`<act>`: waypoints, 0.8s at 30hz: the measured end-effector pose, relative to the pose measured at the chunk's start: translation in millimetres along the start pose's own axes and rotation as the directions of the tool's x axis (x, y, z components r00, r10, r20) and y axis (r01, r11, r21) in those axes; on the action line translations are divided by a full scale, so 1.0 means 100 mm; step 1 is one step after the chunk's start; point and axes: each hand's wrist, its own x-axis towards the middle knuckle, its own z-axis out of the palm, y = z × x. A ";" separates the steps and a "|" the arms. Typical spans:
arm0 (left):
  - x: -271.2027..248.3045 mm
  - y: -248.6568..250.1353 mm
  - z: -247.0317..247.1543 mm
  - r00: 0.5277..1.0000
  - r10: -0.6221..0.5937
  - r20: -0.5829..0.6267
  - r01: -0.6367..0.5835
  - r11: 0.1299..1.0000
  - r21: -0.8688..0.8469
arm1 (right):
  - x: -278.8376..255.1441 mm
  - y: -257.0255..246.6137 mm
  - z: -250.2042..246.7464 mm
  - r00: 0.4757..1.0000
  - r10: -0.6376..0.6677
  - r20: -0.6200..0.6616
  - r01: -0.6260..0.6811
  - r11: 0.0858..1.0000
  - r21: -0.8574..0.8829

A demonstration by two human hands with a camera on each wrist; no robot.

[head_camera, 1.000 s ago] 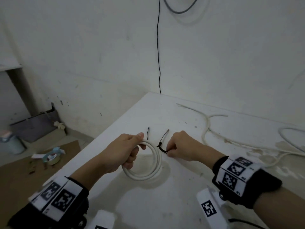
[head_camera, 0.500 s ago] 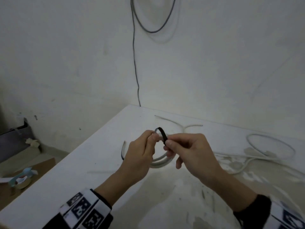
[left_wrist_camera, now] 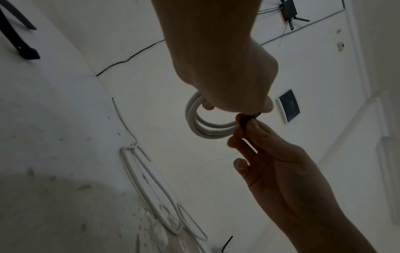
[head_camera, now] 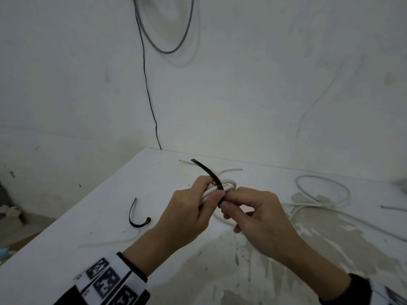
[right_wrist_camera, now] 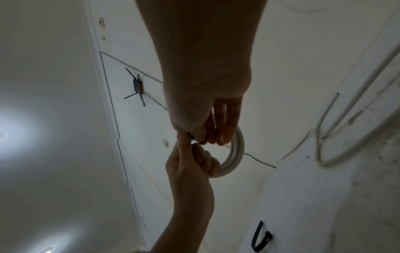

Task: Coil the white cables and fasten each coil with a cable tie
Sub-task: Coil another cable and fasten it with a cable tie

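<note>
At the far left of the white table [head_camera: 66,256] a spare black cable tie [head_camera: 134,219] lies curved on the surface, apart from both hands. Next comes the left hand [head_camera: 187,214], raised above the table with its fingers curled round the coiled white cable [left_wrist_camera: 195,123] — the wrist views show the loops lying side by side as a ring, one side inside this fist. The left thumb presses against the black cable tie [head_camera: 212,176] that crosses the coil; its free tail sticks up and away toward the wall. Just to the right, touching the left thumb, the right hand [head_camera: 259,219] pinches the tie's lower end between thumb and forefinger, the other fingers loosely bent beneath. Whether the tail is already through the tie's head cannot be told — the fingertips cover that spot in all three views. Right of the hands, loose white cables [head_camera: 308,204] lie on the table, one of them forming an open loop [head_camera: 323,188] near the wall, amid patches of worn, stained surface. On the wall behind, a thin black wire [head_camera: 146,84] runs down to the table's back corner.
</note>
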 end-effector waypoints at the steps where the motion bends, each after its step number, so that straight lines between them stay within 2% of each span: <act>1: 0.00 0.01 0.01 1.000 0.001 0.000 -0.001 1.000 0.005 | -0.01 0.01 -0.01 1.000 -0.011 -0.008 0.011 1.000 -0.006; 6: 0.03 0.05 0.04 1.000 0.015 -0.003 -0.015 0.998 0.057 | 0.00 0.04 -0.07 0.999 0.018 -0.032 -0.018 0.999 -0.027; 7: 0.03 0.05 0.05 1.000 0.008 -0.008 -0.007 0.998 0.064 | 0.00 0.04 -0.08 0.996 0.012 -0.088 -0.018 0.998 -0.059; 9: 0.01 0.03 0.04 0.999 -0.029 -0.018 0.030 0.998 0.047 | 0.01 0.04 -0.14 0.976 -0.093 -0.196 0.051 0.977 -0.209; 11: 0.01 0.03 0.05 0.997 -0.078 0.004 0.078 0.997 -0.015 | 0.05 0.04 -0.20 0.970 -0.211 -0.119 0.166 0.937 -0.308; 13: 0.03 0.06 0.04 0.993 -0.114 0.036 0.117 0.989 -0.087 | 0.10 0.03 -0.25 0.961 -0.265 0.078 0.276 0.919 -0.280; 15: 0.07 0.10 0.02 0.988 -0.148 0.050 0.155 0.972 -0.175 | 0.14 0.01 -0.26 0.945 -0.287 0.156 0.316 0.925 -0.213; 18: 0.14 0.13 0.00 0.981 -0.188 0.051 0.194 0.949 -0.248 | 0.16 -0.04 -0.23 0.945 -0.304 0.118 0.321 0.934 -0.157; 21: 0.19 0.15 -0.02 0.979 -0.197 0.046 0.202 0.948 -0.244 | 0.17 -0.07 -0.17 0.943 -0.327 0.063 0.333 0.932 -0.144; 24: 0.22 0.18 -0.02 0.963 -0.265 0.050 0.269 0.926 -0.264 | 0.19 -0.08 -0.12 0.947 -0.322 0.005 0.318 0.935 -0.156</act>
